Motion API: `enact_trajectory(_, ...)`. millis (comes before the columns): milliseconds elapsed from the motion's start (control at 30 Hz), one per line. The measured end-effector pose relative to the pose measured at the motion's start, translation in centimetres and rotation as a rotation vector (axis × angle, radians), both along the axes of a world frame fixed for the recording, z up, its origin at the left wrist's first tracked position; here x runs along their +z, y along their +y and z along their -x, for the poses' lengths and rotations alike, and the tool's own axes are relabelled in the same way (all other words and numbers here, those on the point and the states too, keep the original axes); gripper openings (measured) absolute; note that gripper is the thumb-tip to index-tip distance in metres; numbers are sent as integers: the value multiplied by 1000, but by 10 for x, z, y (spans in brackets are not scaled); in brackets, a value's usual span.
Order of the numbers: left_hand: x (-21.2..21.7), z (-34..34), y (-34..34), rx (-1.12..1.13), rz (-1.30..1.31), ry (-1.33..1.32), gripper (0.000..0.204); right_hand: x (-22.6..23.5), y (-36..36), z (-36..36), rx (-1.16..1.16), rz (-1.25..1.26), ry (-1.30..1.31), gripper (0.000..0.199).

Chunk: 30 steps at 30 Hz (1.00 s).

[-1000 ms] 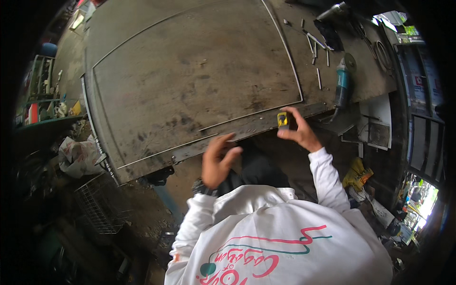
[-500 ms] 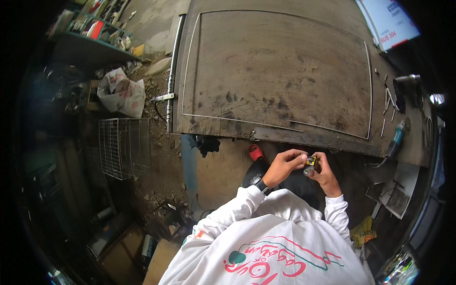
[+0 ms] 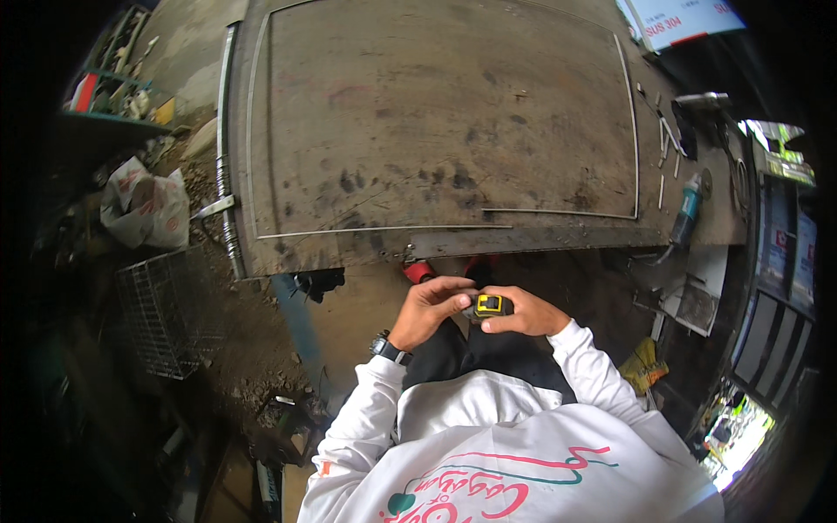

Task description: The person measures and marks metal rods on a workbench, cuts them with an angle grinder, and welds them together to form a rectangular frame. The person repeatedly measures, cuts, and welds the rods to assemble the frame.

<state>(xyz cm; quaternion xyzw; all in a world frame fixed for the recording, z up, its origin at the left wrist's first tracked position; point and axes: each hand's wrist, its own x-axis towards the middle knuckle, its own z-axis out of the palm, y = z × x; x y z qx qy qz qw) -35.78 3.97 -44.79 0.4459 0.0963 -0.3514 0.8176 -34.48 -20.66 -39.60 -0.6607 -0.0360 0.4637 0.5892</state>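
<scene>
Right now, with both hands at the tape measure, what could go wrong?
The tape measure could slip and fall, since the right hand holds it out past the near edge of the table.

The grinder lies near that edge; if something snags its cord, it might be dragged off.

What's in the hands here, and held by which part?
The right hand holds a yellow-black tape measure by its case; the left hand is at its left end, grip unclear.

tape measure (image 3: 490, 304) | black, yellow side up | in right fingers (image 3: 500, 325)
</scene>
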Motion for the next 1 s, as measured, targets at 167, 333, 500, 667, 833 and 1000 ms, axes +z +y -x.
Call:
enact_trajectory(167,-37,-63,22,170,-1213,-976,41,-18,-16,-3,-393,-224,264,53)
enact_trajectory(333,-79,-70,58,132,-1383,-1095,26,-43,-56,0,-705,-138,73,58)
enact_trajectory(500,-84,-63,56,181,-1369,-1037,22,-60,-156,-30,-640,753,-805,72)
enact_trajectory(667,-97,-60,59,190,-1419,-1122,19,-95,-231,-2,-454,977,-913,71)
enact_trajectory(833,-101,-53,58,235,-1431,-1037,19,-106,-232,15,-419,1001,-964,67)
enact_trajectory(1000,-80,-55,50,106,-1487,-1028,25,-94,-221,12,-637,844,-888,67)
